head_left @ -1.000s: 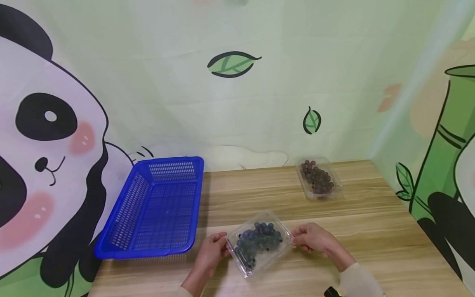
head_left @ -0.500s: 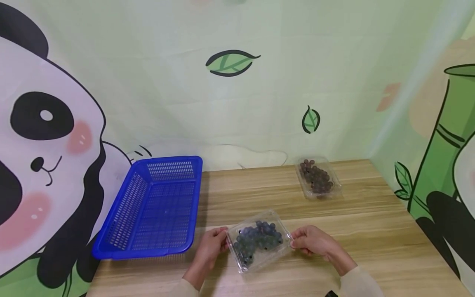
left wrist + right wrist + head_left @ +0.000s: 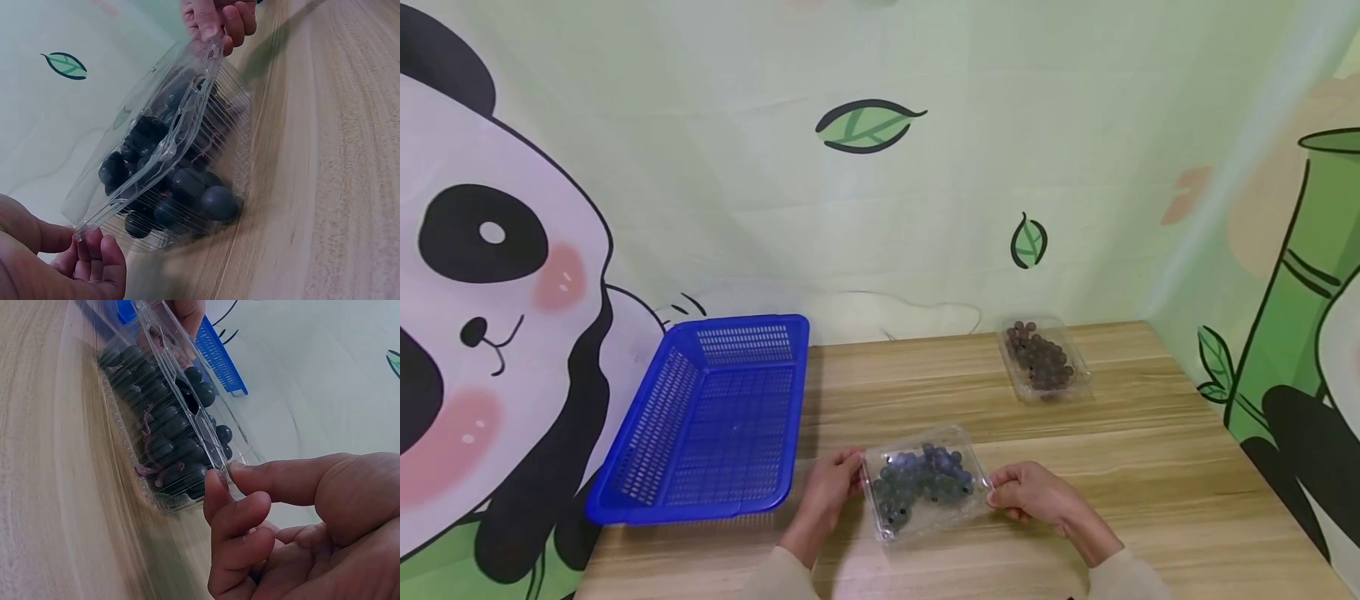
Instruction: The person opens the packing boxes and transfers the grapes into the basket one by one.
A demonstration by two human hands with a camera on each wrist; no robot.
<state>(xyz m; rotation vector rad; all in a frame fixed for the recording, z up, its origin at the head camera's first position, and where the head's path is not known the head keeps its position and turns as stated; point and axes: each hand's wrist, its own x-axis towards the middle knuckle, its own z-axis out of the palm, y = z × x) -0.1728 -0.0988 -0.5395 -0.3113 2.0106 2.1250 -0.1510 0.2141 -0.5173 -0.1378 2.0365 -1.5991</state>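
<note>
A clear plastic clamshell box [image 3: 951,518] with dark blue grapes [image 3: 917,479] inside is held level just at the tabletop, its lid down over the fruit. My left hand [image 3: 830,492] pinches the rim at the box's left side; the left wrist view shows thumb and fingers [image 3: 94,259] on the lip. On the opposite side my right hand [image 3: 1037,498] pinches the other rim, thumb above and curled fingers [image 3: 240,515] beneath. Whether the box's bottom touches the wood everywhere, I cannot tell.
A blue plastic basket [image 3: 741,408] with slotted walls stands at the left of the wooden table [image 3: 917,383]. At the back right sits another clear box [image 3: 1082,379] of reddish-brown grapes [image 3: 1041,358]. A printed cloth wall [image 3: 925,208] rises behind the table.
Between my hands the grape box has turned slightly, its near corner swinging left and away from me. Both hands keep their pinch on the rims. The basket and far box stay put.
</note>
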